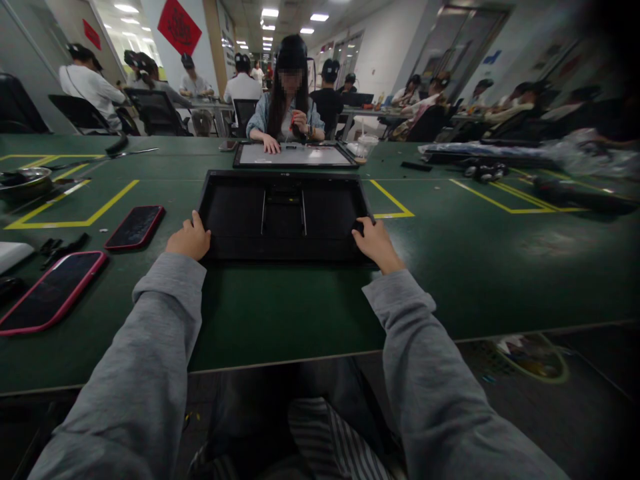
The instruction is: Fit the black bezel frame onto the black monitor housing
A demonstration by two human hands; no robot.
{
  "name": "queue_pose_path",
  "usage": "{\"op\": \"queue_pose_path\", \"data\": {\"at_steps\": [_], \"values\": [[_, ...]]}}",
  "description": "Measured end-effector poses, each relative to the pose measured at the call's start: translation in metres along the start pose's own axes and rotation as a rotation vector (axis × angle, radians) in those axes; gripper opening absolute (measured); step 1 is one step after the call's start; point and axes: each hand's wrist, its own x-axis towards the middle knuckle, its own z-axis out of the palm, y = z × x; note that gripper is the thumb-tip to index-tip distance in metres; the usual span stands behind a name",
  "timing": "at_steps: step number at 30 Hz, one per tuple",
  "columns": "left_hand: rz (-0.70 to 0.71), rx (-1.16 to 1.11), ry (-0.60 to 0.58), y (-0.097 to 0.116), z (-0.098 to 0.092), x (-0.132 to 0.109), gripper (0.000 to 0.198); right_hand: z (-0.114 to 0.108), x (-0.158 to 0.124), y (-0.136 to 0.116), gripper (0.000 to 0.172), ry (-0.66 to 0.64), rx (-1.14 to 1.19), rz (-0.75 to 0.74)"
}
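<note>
A shallow black monitor casing lies on the green table in front of me, its hollow inside facing up. Two thin metal strips and a recessed bracket cross its middle, and a small pale logo sits on the far rim. My left hand is closed around the casing's left edge near the front corner. On the opposite side, my right hand grips the right edge, its fingers curled over the rim. The undersides of both hands are hidden.
Two red-cased phones and black clips lie left; a metal bowl is farther back. Opposite, a person works over a flat panel beside a plastic cup. Black parts and plastic wrap are right.
</note>
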Motion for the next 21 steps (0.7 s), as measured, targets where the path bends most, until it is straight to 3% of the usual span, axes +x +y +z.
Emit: {"op": "queue_pose_path", "data": {"at_steps": [21], "values": [[0.002, 0.009, 0.010, -0.0018, 0.0041, 0.0035, 0.077, -0.0094, -0.0044, -0.0063, 0.052, -0.081, -0.082, 0.003]]}}
